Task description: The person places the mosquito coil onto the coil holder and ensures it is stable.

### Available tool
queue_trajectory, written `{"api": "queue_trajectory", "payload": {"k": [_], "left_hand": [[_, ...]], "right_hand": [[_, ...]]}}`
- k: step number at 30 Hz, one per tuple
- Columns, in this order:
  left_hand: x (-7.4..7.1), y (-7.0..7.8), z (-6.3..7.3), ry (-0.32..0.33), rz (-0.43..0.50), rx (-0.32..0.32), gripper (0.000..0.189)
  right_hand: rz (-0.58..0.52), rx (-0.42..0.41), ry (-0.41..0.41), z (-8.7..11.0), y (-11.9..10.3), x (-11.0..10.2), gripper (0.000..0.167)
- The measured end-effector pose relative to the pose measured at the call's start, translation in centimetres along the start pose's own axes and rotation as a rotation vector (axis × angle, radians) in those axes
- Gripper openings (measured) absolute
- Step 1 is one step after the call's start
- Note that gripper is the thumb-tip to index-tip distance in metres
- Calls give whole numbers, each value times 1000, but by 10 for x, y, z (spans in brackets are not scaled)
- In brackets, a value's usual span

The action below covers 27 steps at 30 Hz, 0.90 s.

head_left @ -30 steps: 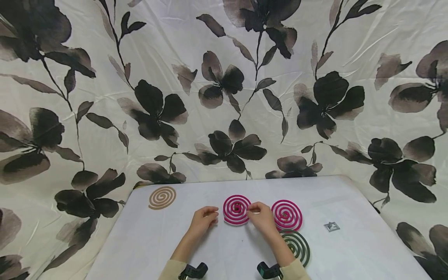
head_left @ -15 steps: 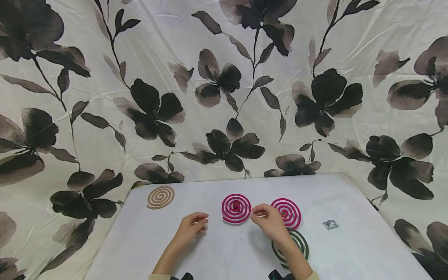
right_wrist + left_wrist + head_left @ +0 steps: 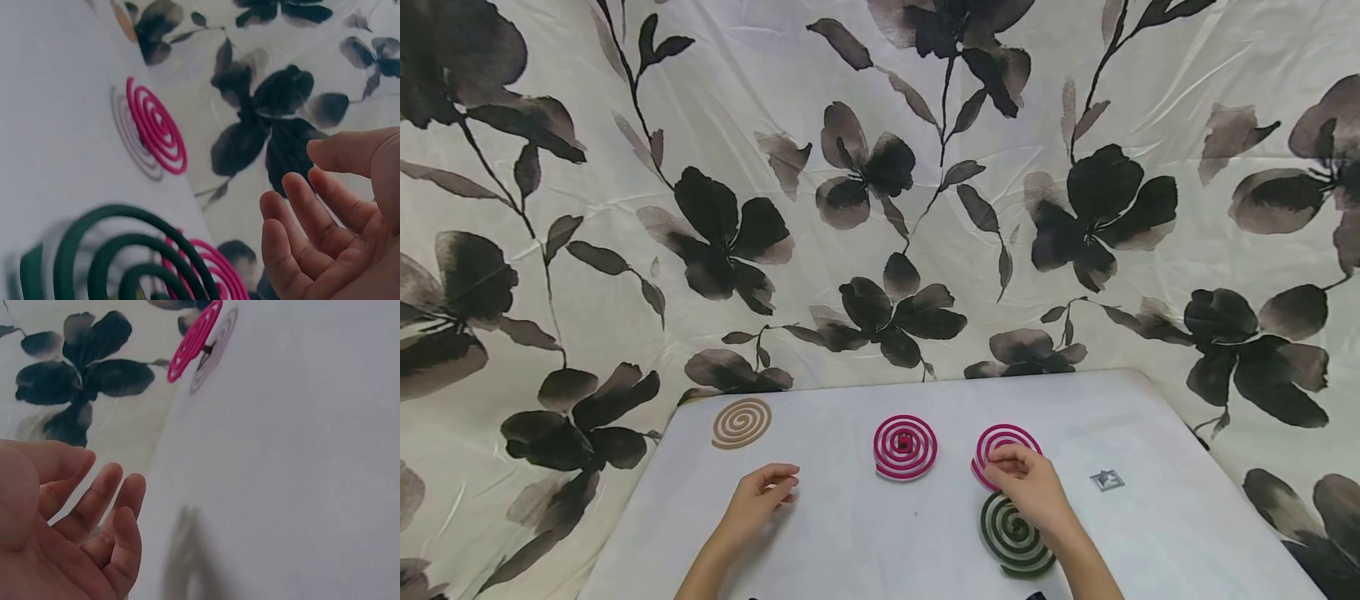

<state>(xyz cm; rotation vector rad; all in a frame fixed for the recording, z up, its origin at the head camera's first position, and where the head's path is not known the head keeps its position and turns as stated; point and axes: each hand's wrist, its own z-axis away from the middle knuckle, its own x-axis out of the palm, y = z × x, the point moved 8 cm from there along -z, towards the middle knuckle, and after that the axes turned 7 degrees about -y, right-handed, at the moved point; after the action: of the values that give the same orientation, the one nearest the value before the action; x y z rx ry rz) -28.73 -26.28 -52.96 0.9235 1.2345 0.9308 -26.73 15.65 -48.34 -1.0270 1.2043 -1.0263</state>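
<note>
A pink mosquito coil (image 3: 905, 448) stands raised off the white table on a small stand at its centre; the left wrist view shows this coil (image 3: 195, 342) with its shadow beneath. My left hand (image 3: 758, 502) hovers left of it with loosely bent fingers and nothing in them. To the right, my right hand (image 3: 1032, 490) is held over a second pink mosquito coil (image 3: 1000, 432), covering part of it. In the right wrist view that hand (image 3: 331, 215) has bent, separated fingers around nothing. Below it lies a dark green mosquito coil (image 3: 1015, 535), partly behind the forearm.
A tan mosquito coil (image 3: 741, 423) lies near the table's back left corner. On the right is a small flat metal stand (image 3: 1107, 480). The white table (image 3: 850, 550) ends at a floral cloth (image 3: 850, 250) hanging behind it.
Both hands have drawn away from the middle pink coil, the left toward the left and the right toward the right. That coil stays in place.
</note>
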Motion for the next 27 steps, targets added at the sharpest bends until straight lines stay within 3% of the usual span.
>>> {"api": "queue_trajectory", "payload": {"k": [4,15,22,27], "left_hand": [[-17,-4,3,19,-24,-28,26],[-62,-20,8,66,-96,-17,27],[-85,-33,7,92,-59,-83,33],[-98,-39,3,92,-34,-91,36]], "right_hand": [[10,40,20,5,6,-20,27],[50,105,77,20,23,-63,34],[80,151,139,30,39,-91,33],[65,194,186,39,54,-108,37]]}}
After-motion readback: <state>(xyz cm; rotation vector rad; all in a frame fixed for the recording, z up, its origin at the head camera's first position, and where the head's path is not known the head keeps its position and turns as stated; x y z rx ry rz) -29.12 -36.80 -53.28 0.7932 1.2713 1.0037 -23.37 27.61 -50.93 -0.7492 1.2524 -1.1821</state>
